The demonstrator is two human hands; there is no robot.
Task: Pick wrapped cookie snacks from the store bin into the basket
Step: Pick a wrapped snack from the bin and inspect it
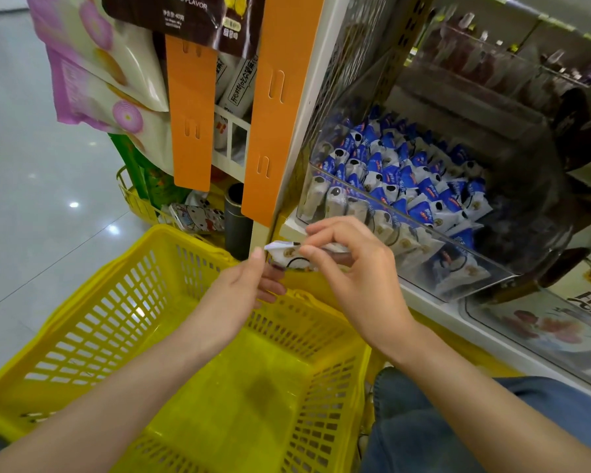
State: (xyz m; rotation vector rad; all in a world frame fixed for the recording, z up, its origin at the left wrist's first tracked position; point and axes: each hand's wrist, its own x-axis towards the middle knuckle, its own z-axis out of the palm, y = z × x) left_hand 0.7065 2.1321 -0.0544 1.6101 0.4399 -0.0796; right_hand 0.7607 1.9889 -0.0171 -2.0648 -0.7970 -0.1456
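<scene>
A clear plastic bin (498,271) on the shelf at right holds several blue-and-white wrapped cookie snacks (406,175). One wrapped cookie snack (292,257) hangs above the far rim of the yellow basket (123,291). My right hand (352,268) pinches it from above with thumb and fingers. My left hand (243,288) holds it from the left, thumb on its edge and fingers underneath. The basket's floor shows no snacks in it.
Two orange hanging strips (270,107) and large snack bags (103,70) hang at the shelf's end. A dark cylinder (236,216) and a small yellow wire basket (140,203) stand behind the basket. Grey tiled floor lies to the left. My denim-clad knee (423,421) is at lower right.
</scene>
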